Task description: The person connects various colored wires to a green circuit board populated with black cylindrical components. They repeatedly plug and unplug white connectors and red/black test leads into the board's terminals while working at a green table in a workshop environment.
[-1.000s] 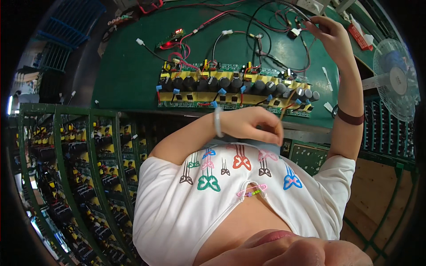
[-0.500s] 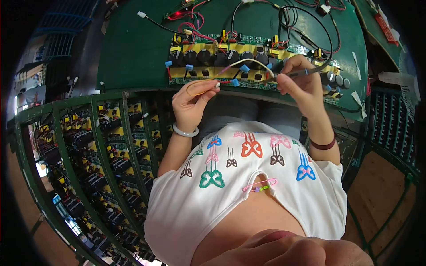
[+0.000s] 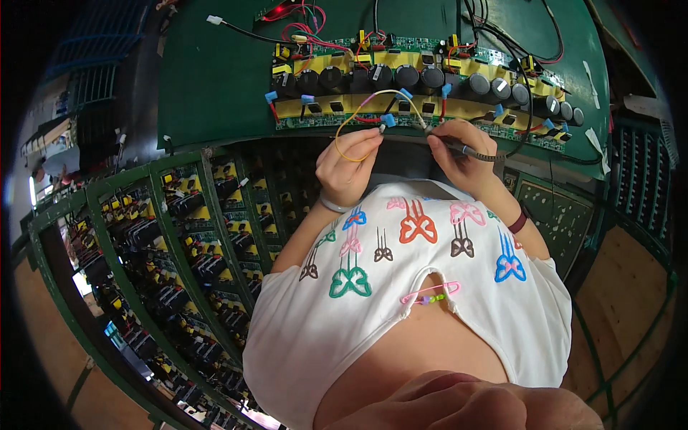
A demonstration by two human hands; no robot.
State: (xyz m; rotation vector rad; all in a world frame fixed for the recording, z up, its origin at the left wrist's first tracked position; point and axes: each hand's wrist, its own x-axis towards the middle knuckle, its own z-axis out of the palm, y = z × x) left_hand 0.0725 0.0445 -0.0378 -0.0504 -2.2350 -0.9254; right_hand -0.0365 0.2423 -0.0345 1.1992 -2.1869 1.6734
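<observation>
My left hand (image 3: 348, 169) is closed, thumb and fingers pinching a thin yellow wire (image 3: 337, 137) near its small white end (image 3: 382, 129). The wire arches up through a purple sleeve (image 3: 367, 99) into a whitish length (image 3: 398, 92) that comes down to my right fingertips. My right hand (image 3: 464, 152) is closed too, pinching that end together with the end of a black cable (image 3: 530, 118) with a blue-grey collar. The join between them is too small to make out. Both hands are just in front of a long circuit board (image 3: 326, 107) with black round capacitors and blue-tipped leads.
The board rests along the front of a green table (image 3: 208, 86). A black lead with a white plug (image 3: 214, 20) and a small board with a red light (image 3: 279, 10) lie behind it. At left stands a green metal rack (image 3: 154, 208) filled with similar boards.
My hands have come closer together: the left moved right, the right moved left and slightly down. The wire between them now bows into a taller arch.
</observation>
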